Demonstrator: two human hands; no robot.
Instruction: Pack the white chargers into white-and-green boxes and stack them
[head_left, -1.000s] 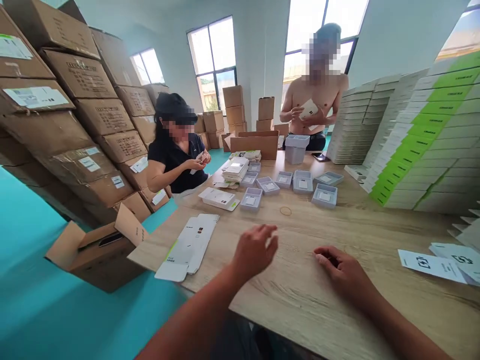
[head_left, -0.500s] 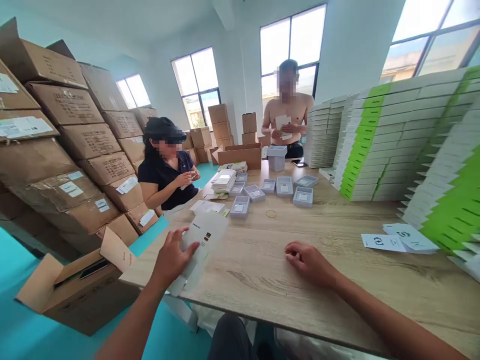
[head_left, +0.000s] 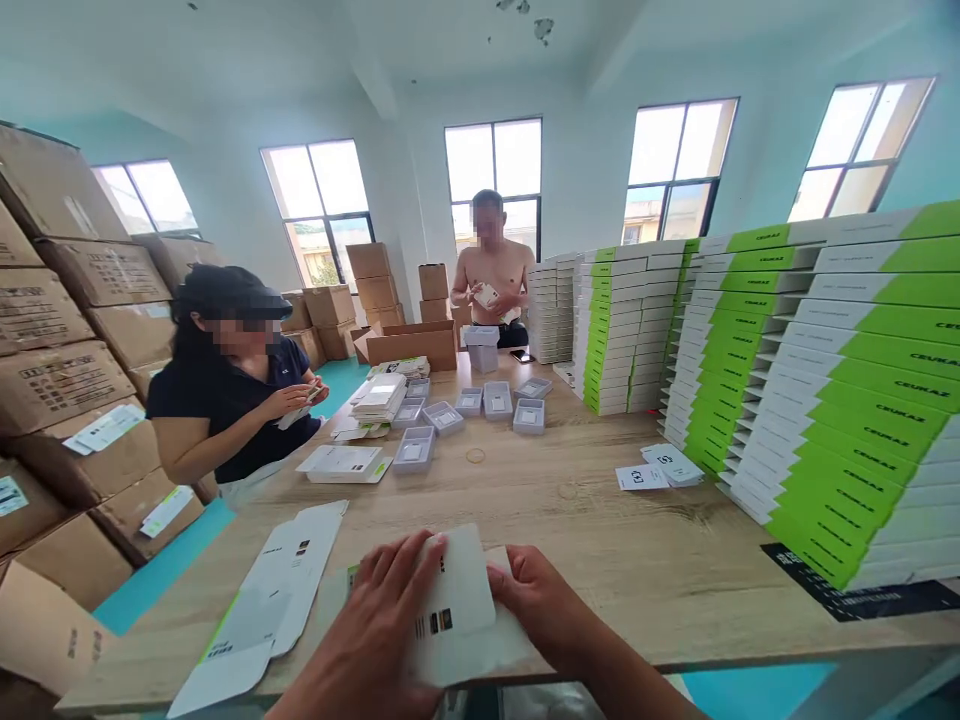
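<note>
A white printed carton [head_left: 459, 578] is held low at the table's near edge, between both my hands. My left hand [head_left: 379, 605] lies over its left side with the fingers bent across the top face. My right hand [head_left: 541, 600] pinches the right side, thumb uppermost. Part of the carton is hidden under my left hand, so I cannot tell how far it is folded. Left of it, an unfolded white carton [head_left: 274, 585] with a green edge lies flat on the wooden table [head_left: 555, 505].
Shallow translucent trays [head_left: 414, 450] and a stack of white cartons [head_left: 380, 398] stand mid-table. Tall piles of green-and-white boxes [head_left: 840, 420] line the right side, with printed cards [head_left: 645, 475] beside them. Two people [head_left: 232, 400] work across the table. Brown cardboard boxes [head_left: 67, 390] rise at left.
The view has swung right. My left hand has moved from a flat carton at the left to the carton in front of me, and my right hand has closed on that carton's right side.
</note>
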